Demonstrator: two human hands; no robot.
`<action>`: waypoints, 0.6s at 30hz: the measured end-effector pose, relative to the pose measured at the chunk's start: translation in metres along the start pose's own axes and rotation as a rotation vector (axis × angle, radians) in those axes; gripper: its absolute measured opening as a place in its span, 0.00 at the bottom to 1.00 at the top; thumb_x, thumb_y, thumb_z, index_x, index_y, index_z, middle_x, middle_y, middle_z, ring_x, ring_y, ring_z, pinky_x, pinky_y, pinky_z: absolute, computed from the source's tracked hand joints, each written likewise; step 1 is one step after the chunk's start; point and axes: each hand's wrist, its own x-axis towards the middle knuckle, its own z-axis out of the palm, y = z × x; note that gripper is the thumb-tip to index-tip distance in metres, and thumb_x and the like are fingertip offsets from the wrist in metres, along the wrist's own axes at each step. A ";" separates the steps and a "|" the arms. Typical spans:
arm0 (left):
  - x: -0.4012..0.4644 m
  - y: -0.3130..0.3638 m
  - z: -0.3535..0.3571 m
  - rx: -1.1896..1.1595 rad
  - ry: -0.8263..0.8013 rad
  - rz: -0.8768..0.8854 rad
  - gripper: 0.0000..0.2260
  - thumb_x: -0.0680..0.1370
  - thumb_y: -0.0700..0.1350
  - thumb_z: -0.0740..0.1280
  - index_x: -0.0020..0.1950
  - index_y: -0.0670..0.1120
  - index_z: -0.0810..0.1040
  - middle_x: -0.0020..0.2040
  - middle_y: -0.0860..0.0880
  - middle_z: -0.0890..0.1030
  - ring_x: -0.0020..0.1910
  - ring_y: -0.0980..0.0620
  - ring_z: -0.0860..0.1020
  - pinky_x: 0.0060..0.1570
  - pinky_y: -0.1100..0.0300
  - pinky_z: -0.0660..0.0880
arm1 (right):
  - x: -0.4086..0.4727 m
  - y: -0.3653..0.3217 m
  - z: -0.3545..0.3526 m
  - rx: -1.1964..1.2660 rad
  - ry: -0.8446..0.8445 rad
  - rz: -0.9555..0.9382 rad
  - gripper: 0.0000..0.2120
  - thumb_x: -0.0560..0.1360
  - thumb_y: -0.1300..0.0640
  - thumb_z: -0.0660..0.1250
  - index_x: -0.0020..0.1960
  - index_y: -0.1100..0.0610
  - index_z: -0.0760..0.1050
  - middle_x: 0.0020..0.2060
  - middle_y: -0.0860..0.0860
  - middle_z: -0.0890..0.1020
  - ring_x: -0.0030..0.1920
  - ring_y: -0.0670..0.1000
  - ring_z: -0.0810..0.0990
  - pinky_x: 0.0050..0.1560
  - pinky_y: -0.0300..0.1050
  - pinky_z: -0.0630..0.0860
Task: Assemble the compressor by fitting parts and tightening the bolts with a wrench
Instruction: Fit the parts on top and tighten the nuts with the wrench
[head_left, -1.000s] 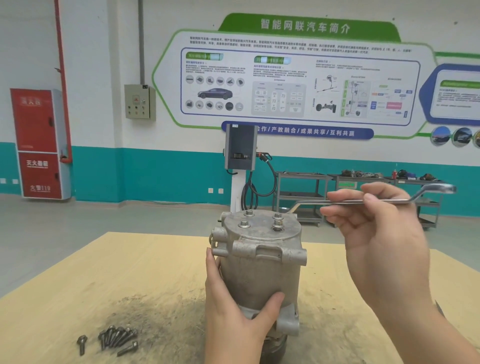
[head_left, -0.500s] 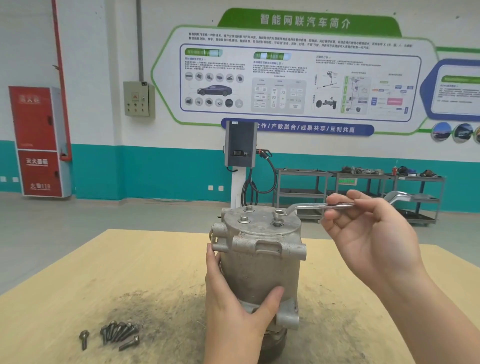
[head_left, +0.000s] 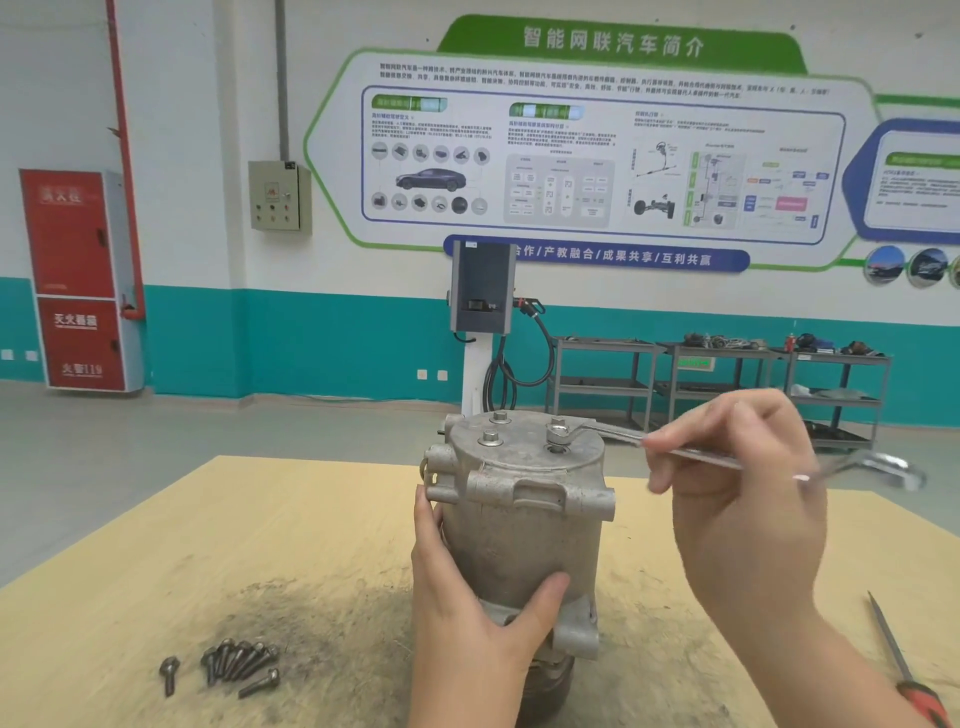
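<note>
Right hand (head_left: 748, 499) pinching wrench (head_left: 691, 449) has apparently seated it on bolt (head_left: 557, 435); left hand (head_left: 467, 613) grips compressor (head_left: 524, 525).

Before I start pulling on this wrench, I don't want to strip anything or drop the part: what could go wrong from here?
1. The wrench ring sits on a raised bolt and is held only by the right hand's fingertips; it may slip off.
2. The compressor stands upright, steadied only by the left hand; a side pull could tip it.
3. The loose bolts could roll.
</note>
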 end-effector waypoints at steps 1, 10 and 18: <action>0.000 -0.001 0.001 -0.002 0.001 0.000 0.54 0.62 0.54 0.80 0.65 0.77 0.38 0.72 0.59 0.61 0.72 0.59 0.62 0.72 0.52 0.64 | -0.006 -0.003 0.006 -0.163 -0.083 -0.126 0.11 0.76 0.59 0.60 0.38 0.51 0.77 0.32 0.53 0.79 0.30 0.53 0.75 0.36 0.42 0.74; 0.003 -0.007 0.002 0.002 -0.005 -0.026 0.56 0.60 0.49 0.82 0.77 0.59 0.49 0.68 0.58 0.66 0.70 0.55 0.66 0.68 0.52 0.67 | -0.023 -0.021 0.033 -0.550 -0.394 -0.199 0.08 0.74 0.54 0.65 0.49 0.49 0.82 0.50 0.41 0.84 0.52 0.41 0.82 0.51 0.35 0.77; 0.003 -0.003 0.002 -0.033 0.007 -0.010 0.55 0.61 0.50 0.81 0.66 0.74 0.40 0.70 0.59 0.63 0.72 0.56 0.63 0.72 0.51 0.63 | 0.012 -0.027 0.010 -0.025 0.052 0.119 0.06 0.78 0.58 0.58 0.47 0.54 0.73 0.42 0.54 0.84 0.40 0.54 0.84 0.46 0.43 0.79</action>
